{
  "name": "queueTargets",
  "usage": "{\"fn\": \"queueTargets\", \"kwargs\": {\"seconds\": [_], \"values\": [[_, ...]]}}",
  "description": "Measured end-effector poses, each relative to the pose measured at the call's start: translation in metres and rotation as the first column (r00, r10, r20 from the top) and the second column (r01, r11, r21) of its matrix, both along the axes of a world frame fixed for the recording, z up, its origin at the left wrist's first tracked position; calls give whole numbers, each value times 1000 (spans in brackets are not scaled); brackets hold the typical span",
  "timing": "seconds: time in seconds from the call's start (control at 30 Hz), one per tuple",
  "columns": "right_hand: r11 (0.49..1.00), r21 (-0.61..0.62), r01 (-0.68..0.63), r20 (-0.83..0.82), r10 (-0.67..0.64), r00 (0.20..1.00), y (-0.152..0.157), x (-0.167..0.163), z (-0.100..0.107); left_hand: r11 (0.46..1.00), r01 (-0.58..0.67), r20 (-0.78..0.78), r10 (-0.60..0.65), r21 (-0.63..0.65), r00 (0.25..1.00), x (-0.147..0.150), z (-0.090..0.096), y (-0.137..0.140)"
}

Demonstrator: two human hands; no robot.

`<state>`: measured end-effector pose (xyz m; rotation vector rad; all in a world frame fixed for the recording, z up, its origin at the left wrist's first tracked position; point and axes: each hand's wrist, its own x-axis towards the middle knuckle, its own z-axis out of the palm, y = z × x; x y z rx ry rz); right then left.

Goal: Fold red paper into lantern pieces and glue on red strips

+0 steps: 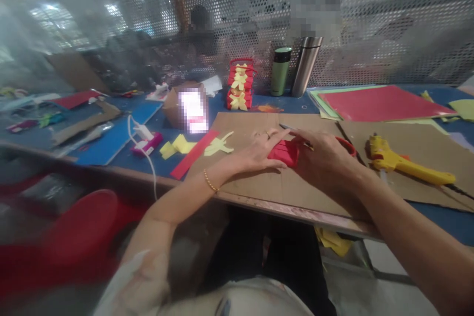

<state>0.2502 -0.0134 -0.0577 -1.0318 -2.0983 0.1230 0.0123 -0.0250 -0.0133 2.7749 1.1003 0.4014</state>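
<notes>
Both hands grasp a red paper piece (283, 152) on cardboard (259, 177) near the table's front edge. The left hand (257, 150) lies flat; the right hand (326, 158) curls over it.

Paper, card and steel
Matt red paper piece (283, 152) between the hands; rough brown cardboard (259, 182) beneath; glossy steel flask (306, 65) beyond.

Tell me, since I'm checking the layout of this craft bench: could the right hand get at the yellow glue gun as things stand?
Probably yes. The glue gun lies flat on the cardboard sheet just to the outside of the right hand, with nothing between them. But that hand is busy on the red paper piece with the left hand.
</notes>
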Motion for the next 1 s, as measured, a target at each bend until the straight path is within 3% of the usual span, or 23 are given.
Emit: {"fn": "queueTargets", "kwargs": {"seconds": [0.07,0.17,0.23,0.3,0.4,0.47,0.57,0.63,0.9,1.0], "values": [[999,25,25,22,-25,999,2,-2,-1,983,-119,27,116,140,993,-9,7,3],[992,62,111,40,-114,993,6,-7,1,858,-420,47,426,297,904,-35,18,7],[986,85,141,37,-145,989,8,-9,5,778,-566,-99,608,271,788,-57,23,8],[983,123,136,-12,-136,991,6,-11,11,710,-672,-260,703,209,661,-77,24,6],[990,138,15,-50,-8,999,-9,-13,23,659,-728,-334,741,189,583,-98,23,-1],[987,81,-138,-18,140,990,-23,-17,28,649,-741,-315,749,172,583,-105,23,-8],[933,-19,-359,75,359,930,-39,-28,27,636,-759,-270,761,137,589,-109,24,-16],[906,-63,-418,149,423,894,-42,-35,22,631,-763,-244,768,138,592,-109,23,-18],[967,-16,-256,166,255,953,-15,-39,2,583,-792,-316,797,181,514,-107,22,-10],[975,-35,-217,157,220,963,-7,-39,0,557,-790,-261,826,254,499,-110,24,-11]]}}
